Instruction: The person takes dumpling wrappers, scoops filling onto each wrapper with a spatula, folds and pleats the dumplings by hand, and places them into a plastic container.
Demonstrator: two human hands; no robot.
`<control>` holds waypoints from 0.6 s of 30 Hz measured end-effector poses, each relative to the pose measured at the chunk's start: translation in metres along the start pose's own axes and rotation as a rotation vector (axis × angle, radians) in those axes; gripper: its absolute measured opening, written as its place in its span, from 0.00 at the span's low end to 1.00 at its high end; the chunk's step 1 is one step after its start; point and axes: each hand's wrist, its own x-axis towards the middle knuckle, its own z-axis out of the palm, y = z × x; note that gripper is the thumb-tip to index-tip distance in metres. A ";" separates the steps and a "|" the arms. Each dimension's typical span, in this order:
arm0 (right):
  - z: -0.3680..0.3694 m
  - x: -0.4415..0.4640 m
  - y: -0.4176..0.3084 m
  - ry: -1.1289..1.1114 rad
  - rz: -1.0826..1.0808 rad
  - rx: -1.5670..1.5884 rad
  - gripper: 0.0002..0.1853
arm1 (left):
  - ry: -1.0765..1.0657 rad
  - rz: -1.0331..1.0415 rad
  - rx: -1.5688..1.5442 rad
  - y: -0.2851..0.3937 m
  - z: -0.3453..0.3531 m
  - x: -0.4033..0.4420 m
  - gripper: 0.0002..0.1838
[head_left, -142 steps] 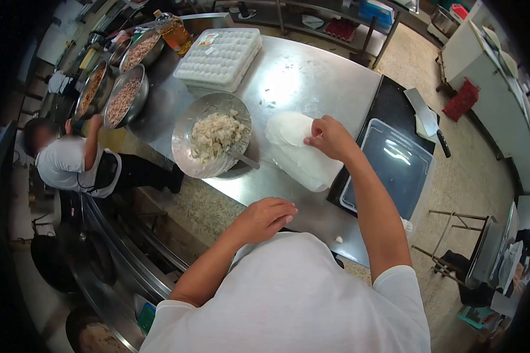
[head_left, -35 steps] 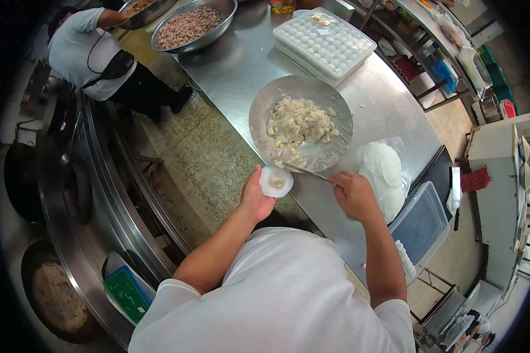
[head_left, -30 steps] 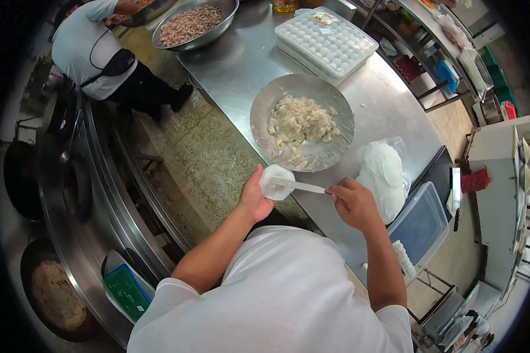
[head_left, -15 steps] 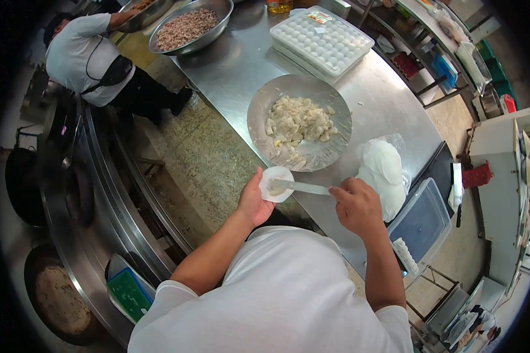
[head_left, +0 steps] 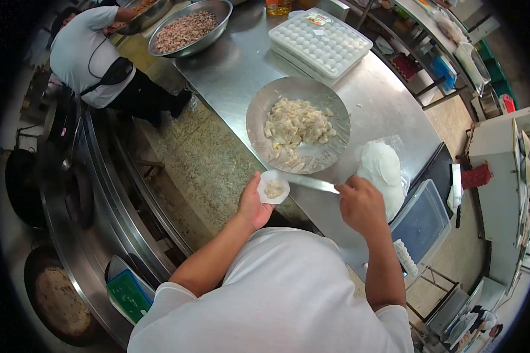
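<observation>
A thin white wrapper [head_left: 282,193] with a small mound of pale filling lies in my left hand [head_left: 254,205], just below the rim of a metal bowl. My right hand [head_left: 363,206] grips the end of a flat metal spatula [head_left: 312,183], whose far end is beside the wrapper and near the bowl's lower rim. The metal bowl [head_left: 259,117] holds chunky pale filling [head_left: 300,122]. To the right, a stack of white round wrappers [head_left: 383,170] sits on clear plastic, close to my right hand.
On the steel table [head_left: 229,82] stand a lidded tray of white pieces [head_left: 321,42] and a bowl of pinkish filling [head_left: 222,25]. A plastic container [head_left: 421,220] and a cleaver [head_left: 455,185] are at right. Another person [head_left: 94,65] stands at upper left beside bowls.
Earlier my right hand was at the wrapper stack and my left was empty. Since half a second ago the spatula has lifted off the filling on the wrapper and moved up and right.
</observation>
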 end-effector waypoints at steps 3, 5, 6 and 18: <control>0.002 0.006 0.005 0.000 0.116 -0.087 0.11 | 0.039 0.010 0.008 -0.006 -0.006 0.003 0.25; 0.008 0.009 0.011 -0.011 0.161 -0.151 0.10 | 0.051 -0.003 0.029 -0.008 -0.008 0.005 0.24; 0.010 0.010 0.014 -0.103 0.149 -0.171 0.10 | 0.044 -0.031 0.057 -0.008 -0.008 0.006 0.24; -0.005 -0.006 0.018 0.005 -0.046 0.120 0.12 | -0.217 -0.179 0.118 0.011 0.023 -0.001 0.27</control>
